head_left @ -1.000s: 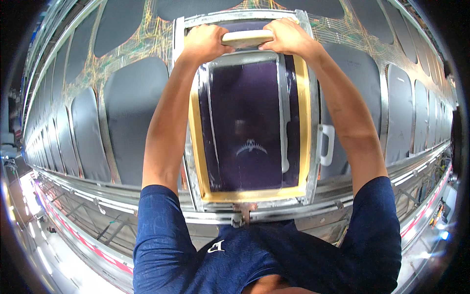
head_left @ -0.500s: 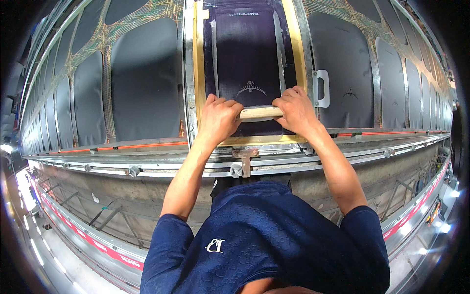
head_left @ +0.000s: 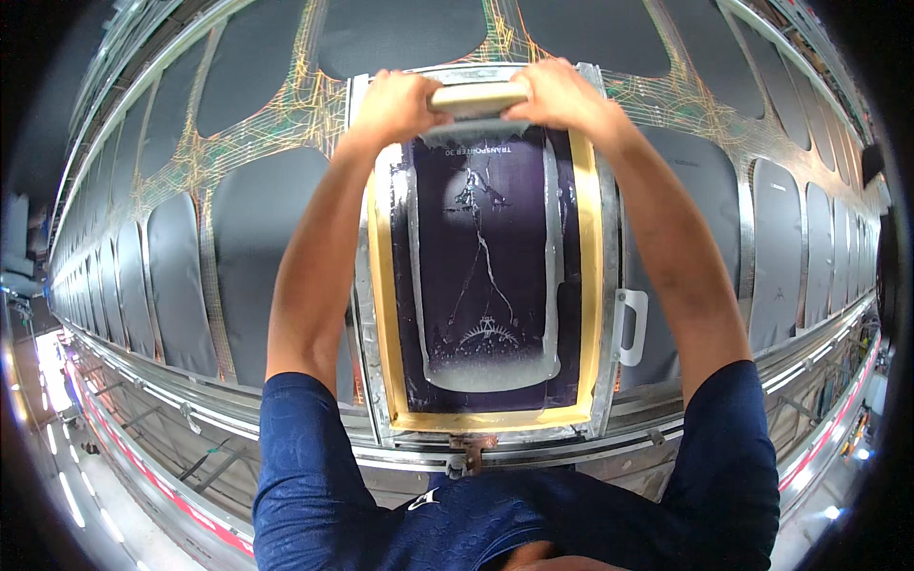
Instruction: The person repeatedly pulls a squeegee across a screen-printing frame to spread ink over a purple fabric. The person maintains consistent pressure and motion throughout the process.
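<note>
My left hand (head_left: 395,107) and my right hand (head_left: 557,97) are both wrapped round the ends of a squeegee (head_left: 479,97) with a pale, wooden-looking handle. It lies crosswise at the far end of a printing screen (head_left: 607,381). The screen has a metal frame and yellow tape (head_left: 385,314) along its inner border. Across the dark purple mesh (head_left: 447,276) run wet, glossy streaks, with a light curved band of ink near its close end. A small spiky emblem and some lettering show in the mesh. The squeegee's blade is mostly hidden below the handle.
Dark grey cut panels (head_left: 271,238) lie in rows on a long table, whose surface between them is crisscrossed with coloured lines. A white grip (head_left: 630,328) juts from the screen frame's right side. A metal rail (head_left: 685,433) with clamps edges the table nearest me.
Both hands have moved the squeegee away from me, from the screen's near end to its far end. My view has shifted forward, and wet ink streaks now show on the mesh.
</note>
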The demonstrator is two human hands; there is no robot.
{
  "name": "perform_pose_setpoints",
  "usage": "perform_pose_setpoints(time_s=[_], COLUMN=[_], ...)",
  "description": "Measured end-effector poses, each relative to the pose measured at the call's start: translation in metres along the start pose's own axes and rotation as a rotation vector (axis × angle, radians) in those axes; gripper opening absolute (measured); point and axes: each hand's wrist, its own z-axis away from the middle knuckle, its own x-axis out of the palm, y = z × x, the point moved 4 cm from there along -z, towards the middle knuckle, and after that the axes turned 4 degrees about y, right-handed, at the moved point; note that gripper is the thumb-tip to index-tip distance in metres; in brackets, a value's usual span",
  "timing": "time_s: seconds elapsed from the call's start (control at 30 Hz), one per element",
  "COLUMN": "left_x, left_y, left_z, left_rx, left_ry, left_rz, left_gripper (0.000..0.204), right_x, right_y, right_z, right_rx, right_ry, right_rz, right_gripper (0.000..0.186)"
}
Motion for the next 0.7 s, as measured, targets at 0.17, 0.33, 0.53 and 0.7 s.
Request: perform_pose_setpoints(time_s=[0.17, 0.33, 0.53, 0.7], left_x=[0.004, 0.012, 0.018, 0.022], left_y=[-0.014, -0.003, 0.069, 0.147], left_z=[-0.017, 0.009, 0.132, 0.289], left_rx=[0.030, 0.058, 0.111, 0.095], left_ry=[0.035, 0.043, 0.089, 0.079], left_rz=[0.006, 0.008, 0.063, 0.104], left_gripper=[0.045, 0.036, 0.032, 0.024], right_x=[0.016, 0.023, 0.025, 0.031], right_y=[0.017, 0.006, -0.072, -0.171], right_z=[-0.022, 0.005, 0.128, 0.270], right_rx=[0.076, -0.007, 0.007, -0.008], right_ry=[-0.082, 0.019, -0.037, -0.044], right_rz=[-0.107, -0.079, -0.013, -0.016], right_gripper=[0.042, 0.040, 0.029, 0.029])
